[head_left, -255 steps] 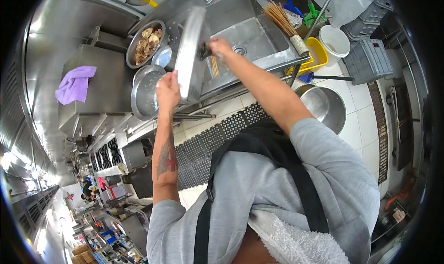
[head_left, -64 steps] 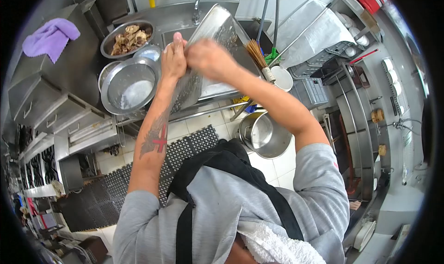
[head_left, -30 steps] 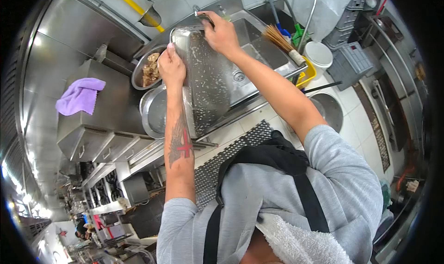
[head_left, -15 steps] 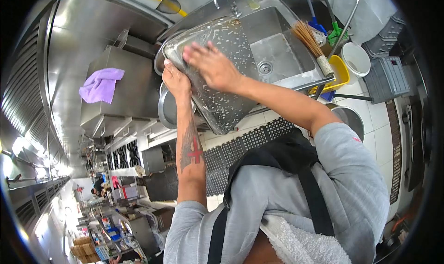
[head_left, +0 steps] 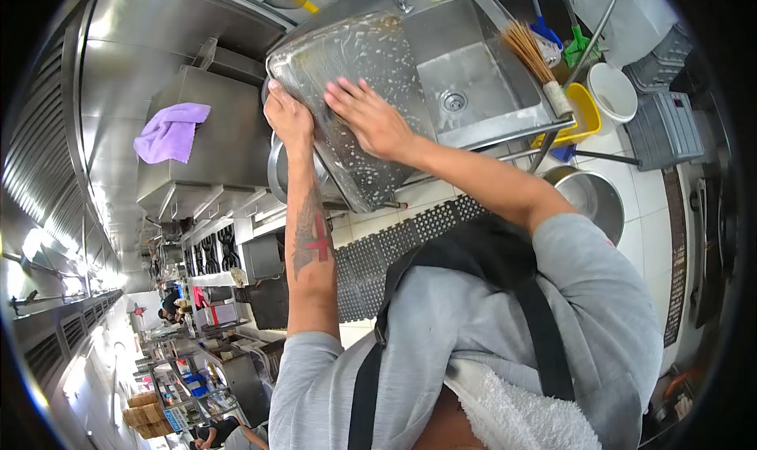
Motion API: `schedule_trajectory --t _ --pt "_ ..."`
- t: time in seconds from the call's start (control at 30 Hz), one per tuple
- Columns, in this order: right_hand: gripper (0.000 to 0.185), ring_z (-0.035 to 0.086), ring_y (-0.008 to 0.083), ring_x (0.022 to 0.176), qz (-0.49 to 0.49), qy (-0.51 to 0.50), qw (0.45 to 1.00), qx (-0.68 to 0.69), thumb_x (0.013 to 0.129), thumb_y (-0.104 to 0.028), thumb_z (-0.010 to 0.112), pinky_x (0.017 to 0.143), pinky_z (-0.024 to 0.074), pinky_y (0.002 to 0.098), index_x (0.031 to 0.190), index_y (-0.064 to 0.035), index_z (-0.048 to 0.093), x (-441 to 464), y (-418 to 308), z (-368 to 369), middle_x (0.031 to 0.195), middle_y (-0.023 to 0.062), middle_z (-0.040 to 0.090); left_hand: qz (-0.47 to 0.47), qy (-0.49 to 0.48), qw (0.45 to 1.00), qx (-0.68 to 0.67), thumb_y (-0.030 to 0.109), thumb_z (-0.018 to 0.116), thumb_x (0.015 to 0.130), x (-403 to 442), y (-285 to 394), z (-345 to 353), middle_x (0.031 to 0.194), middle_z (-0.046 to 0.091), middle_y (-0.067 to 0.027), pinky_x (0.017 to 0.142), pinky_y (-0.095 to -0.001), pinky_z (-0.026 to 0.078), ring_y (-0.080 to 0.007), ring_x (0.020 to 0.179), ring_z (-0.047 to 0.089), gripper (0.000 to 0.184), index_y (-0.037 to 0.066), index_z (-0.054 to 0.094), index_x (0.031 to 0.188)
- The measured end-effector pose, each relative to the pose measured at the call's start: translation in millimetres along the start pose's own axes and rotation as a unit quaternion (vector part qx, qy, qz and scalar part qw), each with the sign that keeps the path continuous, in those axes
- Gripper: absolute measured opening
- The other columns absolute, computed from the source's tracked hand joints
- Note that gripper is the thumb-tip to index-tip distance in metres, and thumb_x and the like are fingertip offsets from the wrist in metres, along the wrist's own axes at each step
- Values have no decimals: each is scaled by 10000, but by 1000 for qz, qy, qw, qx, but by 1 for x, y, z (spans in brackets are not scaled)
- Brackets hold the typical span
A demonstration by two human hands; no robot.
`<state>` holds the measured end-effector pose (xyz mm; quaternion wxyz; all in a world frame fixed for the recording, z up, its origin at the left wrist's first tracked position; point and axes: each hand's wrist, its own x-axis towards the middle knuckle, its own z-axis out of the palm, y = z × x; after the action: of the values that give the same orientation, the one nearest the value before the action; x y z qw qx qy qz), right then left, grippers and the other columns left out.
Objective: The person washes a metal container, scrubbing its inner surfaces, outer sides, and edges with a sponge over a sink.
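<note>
A large dark metal tray (head_left: 378, 71), wet and speckled with suds, leans at a slant over the left part of the sink counter. My left hand (head_left: 289, 119) is closed on the tray's left edge, its thumb side uppermost. Flat against the tray's face lies my right hand (head_left: 369, 120), fingers stretched out. Whether anything thin is under that palm is hidden. Right of the tray is a steel sink basin (head_left: 497, 79) with a round drain (head_left: 453, 100). Behind the tray stands a tap (head_left: 404, 0).
A straw brush (head_left: 536, 56) rests at the sink's right edge, above a yellow tub (head_left: 582, 115). A white bucket (head_left: 613, 95), a grey crate (head_left: 667, 130) and a steel pot (head_left: 587, 194) stand right. A purple cloth (head_left: 171, 132) lies left. Black perforated mat (head_left: 386, 253) covers the floor.
My right hand has slid slightly right and down across the tray's face. My left hand and the tray sit a little further left and higher in view.
</note>
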<state>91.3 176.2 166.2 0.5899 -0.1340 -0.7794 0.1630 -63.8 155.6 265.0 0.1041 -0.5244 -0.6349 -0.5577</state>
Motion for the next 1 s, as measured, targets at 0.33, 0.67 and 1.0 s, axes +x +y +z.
schedule_trajectory --t 0.33,0.67,1.0 --pt "497 498 360 1414 4 81 995 -56 960 -153 583 1168 368 566 1454 -97 565 24 -16 -3 1528 98 544 32 -35 999 -9 366 358 1132 -2 21 -1 596 519 -147 582 -454 384 -231 568 428 603 -63 537 749" --pt "480 477 353 1433 25 90 993 -77 973 -172 582 1184 348 560 1449 -111 581 72 -33 -14 1535 81 539 64 -42 997 8 361 371 1128 -9 23 -10 650 595 -222 594 -477 398 -303 574 521 592 -83 611 819" --pt "507 455 355 1449 120 79 983 -112 983 -128 554 1185 306 630 1486 -72 526 73 -18 -9 1574 156 473 12 -21 1000 0 380 365 1135 -16 19 -21 574 551 -105 551 -441 366 -187 542 434 615 -47 562 739"
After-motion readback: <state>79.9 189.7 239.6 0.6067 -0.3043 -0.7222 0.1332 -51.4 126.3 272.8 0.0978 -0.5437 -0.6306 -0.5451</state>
